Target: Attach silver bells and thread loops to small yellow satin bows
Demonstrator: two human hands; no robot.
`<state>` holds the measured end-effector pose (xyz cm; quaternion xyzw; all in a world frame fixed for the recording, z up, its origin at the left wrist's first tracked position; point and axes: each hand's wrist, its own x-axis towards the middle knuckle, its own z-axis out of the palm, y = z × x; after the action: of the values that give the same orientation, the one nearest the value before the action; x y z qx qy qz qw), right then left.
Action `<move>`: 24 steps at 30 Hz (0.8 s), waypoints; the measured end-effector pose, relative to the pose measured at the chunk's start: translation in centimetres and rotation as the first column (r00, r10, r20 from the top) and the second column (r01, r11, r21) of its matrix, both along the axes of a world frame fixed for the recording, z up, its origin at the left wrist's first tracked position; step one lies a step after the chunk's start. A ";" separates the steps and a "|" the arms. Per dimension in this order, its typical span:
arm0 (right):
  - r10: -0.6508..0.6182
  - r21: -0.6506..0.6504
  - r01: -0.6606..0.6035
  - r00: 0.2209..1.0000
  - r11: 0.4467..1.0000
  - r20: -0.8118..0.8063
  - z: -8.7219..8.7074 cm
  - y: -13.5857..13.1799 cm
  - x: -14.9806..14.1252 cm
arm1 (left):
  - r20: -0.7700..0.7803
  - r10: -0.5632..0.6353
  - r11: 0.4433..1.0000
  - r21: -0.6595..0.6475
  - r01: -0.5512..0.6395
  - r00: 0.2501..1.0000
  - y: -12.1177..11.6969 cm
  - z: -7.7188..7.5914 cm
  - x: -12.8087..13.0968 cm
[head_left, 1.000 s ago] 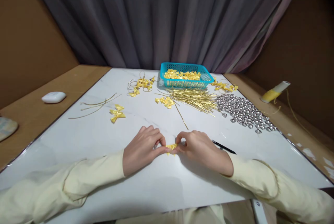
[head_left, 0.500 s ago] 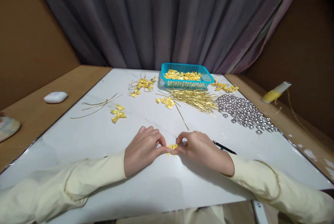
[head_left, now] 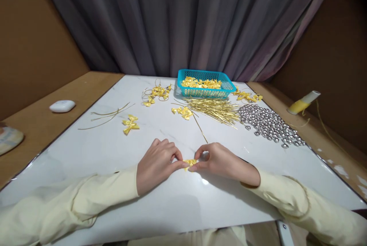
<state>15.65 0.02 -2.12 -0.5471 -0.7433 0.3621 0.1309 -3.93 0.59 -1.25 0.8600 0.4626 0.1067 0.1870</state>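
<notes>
Between my two hands, low over the white tabletop, is a small yellow ribbon bow (head_left: 189,163). My left hand (head_left: 160,164) pinches its left side between thumb and forefinger. On the other side my right hand (head_left: 222,164) has its thumb and forefinger closed on the bow's right edge. My fingertips cover part of the bow. Beyond my hands lie a few loose yellow bows (head_left: 182,112) and a pile of gold wire ties (head_left: 213,110). Another small group of bows (head_left: 130,124) rests up and to the left of my left hand.
A blue basket (head_left: 206,92) of yellow bows stands at the back. Silver beads (head_left: 266,123) spread at the right, near a yellow thread spool (head_left: 303,102). Bows with wires (head_left: 157,94) lie back left, loose wires (head_left: 107,115) at left, a white case (head_left: 62,106) beyond the edge.
My right hand has shifted very slightly right, and its forearm now hides most of the black tool beside it. Both hands keep their pinch on the bow.
</notes>
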 end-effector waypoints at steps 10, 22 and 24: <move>-0.001 -0.217 -0.049 0.975 0.975 -0.222 -0.5 1.0 0.8 | 0.013 0.002 1.000 0.024 -0.002 1.000 -0.2 -0.2 -0.1; -0.061 -0.294 -0.031 0.953 0.955 -0.298 -0.3 1.1 0.8 | -0.001 0.011 1.000 0.020 -0.011 1.000 -0.2 -0.1 0.0; -0.067 -0.299 -0.028 0.951 0.954 -0.303 -0.4 1.1 0.8 | -0.004 0.013 1.000 0.017 -0.013 1.000 -0.2 -0.1 0.0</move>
<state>16.40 1.09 -2.51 -0.5045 -0.6445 0.5504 0.1648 -3.93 0.35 -1.35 0.8588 0.4676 0.1100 0.1780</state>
